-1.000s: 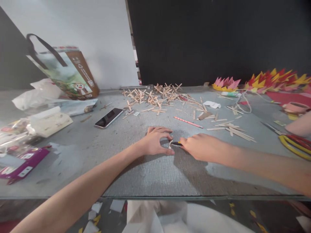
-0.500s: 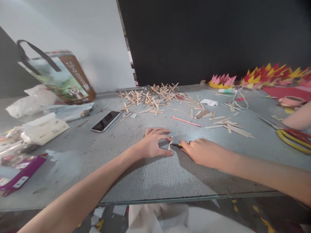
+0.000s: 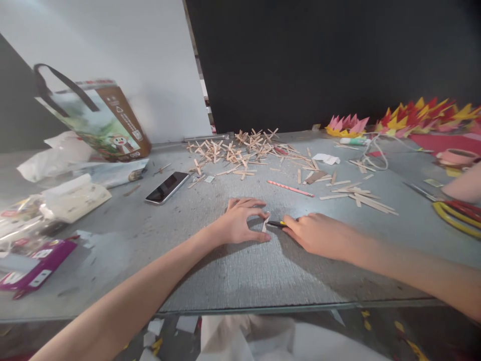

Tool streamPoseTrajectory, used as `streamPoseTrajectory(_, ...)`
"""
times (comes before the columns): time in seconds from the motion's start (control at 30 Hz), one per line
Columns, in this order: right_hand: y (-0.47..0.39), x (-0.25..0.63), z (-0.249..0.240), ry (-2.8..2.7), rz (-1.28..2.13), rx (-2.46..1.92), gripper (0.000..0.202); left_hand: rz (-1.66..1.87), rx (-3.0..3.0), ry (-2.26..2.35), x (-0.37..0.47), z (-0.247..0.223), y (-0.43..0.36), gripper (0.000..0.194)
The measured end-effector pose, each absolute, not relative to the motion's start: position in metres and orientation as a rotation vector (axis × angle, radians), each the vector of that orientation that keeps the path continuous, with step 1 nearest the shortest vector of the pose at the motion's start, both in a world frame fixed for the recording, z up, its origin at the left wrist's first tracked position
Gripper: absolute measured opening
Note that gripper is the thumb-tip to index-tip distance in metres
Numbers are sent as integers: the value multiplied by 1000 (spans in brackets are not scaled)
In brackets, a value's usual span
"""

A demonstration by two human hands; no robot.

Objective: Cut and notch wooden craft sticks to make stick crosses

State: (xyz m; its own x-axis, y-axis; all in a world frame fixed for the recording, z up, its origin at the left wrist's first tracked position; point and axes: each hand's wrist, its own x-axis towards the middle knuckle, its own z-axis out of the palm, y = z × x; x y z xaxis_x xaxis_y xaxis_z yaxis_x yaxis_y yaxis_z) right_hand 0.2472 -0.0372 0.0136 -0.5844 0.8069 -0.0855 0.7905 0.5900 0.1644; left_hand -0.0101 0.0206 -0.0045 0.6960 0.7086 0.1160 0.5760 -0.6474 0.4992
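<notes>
Near the front middle of the table, my left hand (image 3: 244,220) holds a small pale piece (image 3: 265,223) between the thumb and a fingertip, with its ends at the two. It looks like a short bit of craft stick, though I cannot be sure. From the right, my right hand (image 3: 311,233) grips a slim black-and-yellow tool (image 3: 276,224) that looks like a craft knife. Its dark tip points left and meets the pale piece. Most of the tool's handle is hidden inside my right fist. Beyond both hands lies a pink patterned pencil (image 3: 290,188).
A heap of craft sticks (image 3: 240,153) lies at the back, with more sticks (image 3: 361,195) to the right. Left are a phone (image 3: 167,187), a bag (image 3: 108,120) and plastic packaging (image 3: 45,263). Scissors (image 3: 456,215) lie beside another person's arm (image 3: 464,183); folded paper flowers (image 3: 347,125) stand behind.
The view has shifted slightly, so everything sits a little further right. Both hands keep nearly the same pose, with the tool's tip still at the pale piece.
</notes>
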Motion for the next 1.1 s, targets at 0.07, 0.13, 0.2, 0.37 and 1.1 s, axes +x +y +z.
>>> streamPoseTrajectory(0.07,-38,247,14,2672,154,1348,27,427,2474,990,-10,-5,21,54)
streamPoseTrajectory(0.13,-38,247,15,2684,154,1337,26,431,2473,987,-10,-4,20,54)
streamPoseTrajectory(0.2,-38,247,15,2687,164,1336,26,431,2470,992,-9,-4,20,53)
streamPoseTrajectory(0.37,-39,247,11,2680,211,1352,26,426,2463,997,-9,-3,20,53)
streamPoseTrajectory(1.1,-35,249,11,2739,209,1342,26,525,2342,1026,-3,-3,21,71)
